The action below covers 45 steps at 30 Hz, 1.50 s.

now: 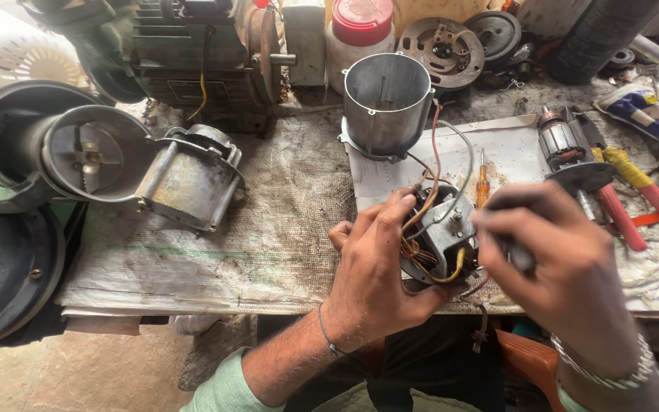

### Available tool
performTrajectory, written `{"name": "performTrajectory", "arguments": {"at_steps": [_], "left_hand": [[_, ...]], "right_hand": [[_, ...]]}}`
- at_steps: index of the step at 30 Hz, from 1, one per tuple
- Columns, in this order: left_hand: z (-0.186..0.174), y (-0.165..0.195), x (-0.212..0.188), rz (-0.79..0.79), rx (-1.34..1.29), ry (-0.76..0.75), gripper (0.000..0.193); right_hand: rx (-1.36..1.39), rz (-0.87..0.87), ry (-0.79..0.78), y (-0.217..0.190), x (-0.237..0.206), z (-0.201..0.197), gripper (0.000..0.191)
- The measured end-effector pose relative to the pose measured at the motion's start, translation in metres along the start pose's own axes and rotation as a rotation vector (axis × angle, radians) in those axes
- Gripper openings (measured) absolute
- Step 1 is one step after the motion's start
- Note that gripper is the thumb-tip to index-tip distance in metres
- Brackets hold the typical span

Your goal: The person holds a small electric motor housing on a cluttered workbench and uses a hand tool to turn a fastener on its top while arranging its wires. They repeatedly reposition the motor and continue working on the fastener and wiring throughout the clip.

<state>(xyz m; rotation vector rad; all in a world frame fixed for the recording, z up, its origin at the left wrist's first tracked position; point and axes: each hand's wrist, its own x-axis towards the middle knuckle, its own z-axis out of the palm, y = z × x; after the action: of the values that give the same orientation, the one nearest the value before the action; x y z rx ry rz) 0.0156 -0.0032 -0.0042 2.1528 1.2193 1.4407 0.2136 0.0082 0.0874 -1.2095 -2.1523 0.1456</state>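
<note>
Your left hand (379,263) grips the wired motor stator (440,240), already out of the metal housing (387,103) standing behind it, while your blurred right hand (551,255) pinches a thin tool over its terminals, wiring apparently unfinished.

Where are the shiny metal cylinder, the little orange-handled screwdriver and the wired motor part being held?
Metal cylinder (387,103): head view, on its outer wall.
Orange-handled screwdriver (482,191): head view, on its orange handle.
Wired motor part (445,233): head view, on its grey metal bracket, beside the left hand (375,263).
</note>
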Motion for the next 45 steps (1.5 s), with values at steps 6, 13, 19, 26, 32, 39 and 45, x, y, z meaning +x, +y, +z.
{"name": "performTrajectory", "arguments": {"at_steps": [6, 13, 19, 26, 32, 39, 45], "left_hand": [[0.0002, -0.0015, -0.0004, 0.004, 0.044, -0.007, 0.109], [-0.0004, -0.0001, 0.0011, 0.003, 0.031, 0.009, 0.109], [-0.0001, 0.0006, 0.0010, -0.006, 0.034, 0.006, 0.109], [-0.0002, 0.0002, 0.0006, 0.000, 0.015, -0.009, 0.109], [0.0016, -0.0001, 0.0001, -0.006, 0.015, -0.012, 0.110], [0.0008, -0.0002, 0.0015, 0.003, 0.030, -0.003, 0.110], [0.0003, 0.0014, 0.0011, 0.016, 0.041, 0.018, 0.109]], "right_hand": [[0.009, -0.003, -0.017, 0.0017, -0.0038, 0.0019, 0.020], [0.065, 0.004, -0.037, 0.0083, -0.0029, 0.0016, 0.019], [0.029, 0.011, -0.022, 0.0031, -0.0048, 0.0004, 0.020], [0.063, 0.010, -0.049, 0.0008, -0.0031, -0.0013, 0.019], [0.036, 0.033, -0.036, 0.0022, -0.0075, -0.0004, 0.020], [0.013, -0.001, 0.033, 0.0085, 0.0006, 0.0023, 0.020], [0.087, -0.008, -0.001, 0.0059, 0.0004, 0.0007, 0.018]]}}
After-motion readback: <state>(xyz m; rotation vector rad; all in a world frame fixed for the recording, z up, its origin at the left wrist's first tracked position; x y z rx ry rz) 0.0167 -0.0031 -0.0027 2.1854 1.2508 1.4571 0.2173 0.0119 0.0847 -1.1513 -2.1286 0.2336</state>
